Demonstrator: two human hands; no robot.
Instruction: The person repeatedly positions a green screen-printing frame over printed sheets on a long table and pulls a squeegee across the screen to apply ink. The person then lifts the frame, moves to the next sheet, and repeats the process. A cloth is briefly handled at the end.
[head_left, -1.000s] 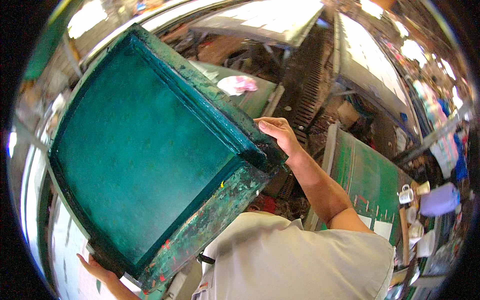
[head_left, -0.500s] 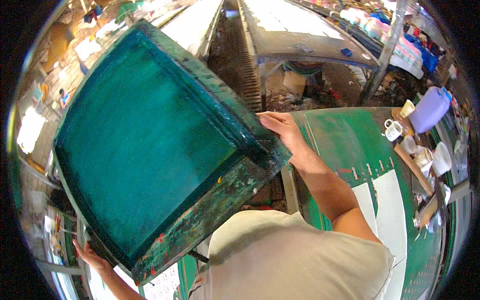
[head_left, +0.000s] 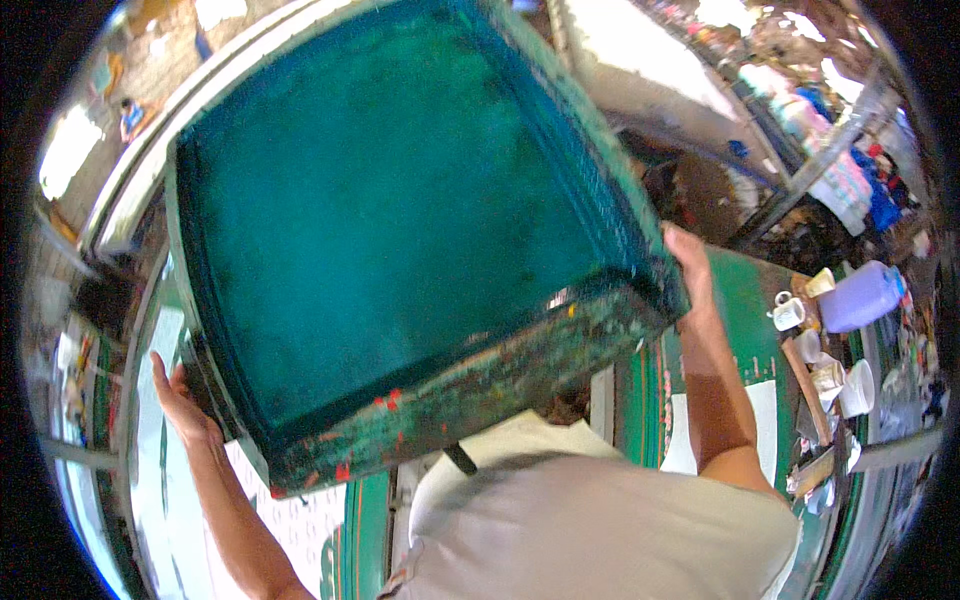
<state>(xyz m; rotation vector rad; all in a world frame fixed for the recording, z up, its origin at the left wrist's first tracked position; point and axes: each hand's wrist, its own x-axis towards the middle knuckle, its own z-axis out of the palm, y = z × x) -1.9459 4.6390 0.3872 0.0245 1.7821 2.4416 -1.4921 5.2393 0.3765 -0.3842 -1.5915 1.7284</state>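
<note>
A large screen-printing frame [head_left: 400, 220] is held up in front of me, tilted, with its teal mesh facing me and its thick sides smeared with green and red paint. My right hand [head_left: 688, 262] is closed on its right side near the near corner; part of the fingers is hidden behind the edge. At the left side, my left hand [head_left: 185, 405] supports the frame, thumb pointing up and the other fingers partly hidden behind the side wall.
Green printing tables with white sheets [head_left: 765, 415] lie below on both sides. On the right table stand a white mug [head_left: 788, 312], a purple jug [head_left: 862, 297], a white tub [head_left: 858, 388] and a wooden stick [head_left: 808, 390]. A metal post [head_left: 815, 165] rises at the far right.
The screen-printing frame has moved right and up and turned so that its near edge lies more level. Both my hands have moved with it.
</note>
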